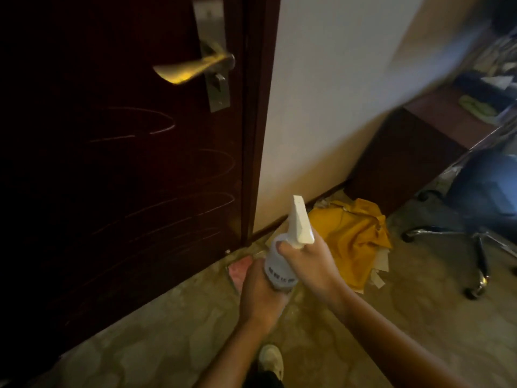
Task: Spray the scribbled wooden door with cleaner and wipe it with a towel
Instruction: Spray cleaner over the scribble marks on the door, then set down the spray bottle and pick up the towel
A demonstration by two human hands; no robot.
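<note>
A dark brown wooden door [84, 177] fills the left side, with pale looping scribbles [179, 203] across its lower half. A spray bottle [279, 264] with a grey body and a white trigger head [300, 222] is held upright in front of me, to the right of the door. My left hand [260, 295] wraps the bottle's base. My right hand [310, 264] grips its neck just under the trigger head. A pink cloth [237, 271] lies on the floor behind my left hand, partly hidden by it.
A metal lever handle [193, 69] and lock plate sit high on the door. A yellow garment [355, 236] lies crumpled by the white wall. A dark wooden desk [414, 152] and an office chair's wheeled base [475, 247] stand at right. My shoe [270, 359] shows on the carpet.
</note>
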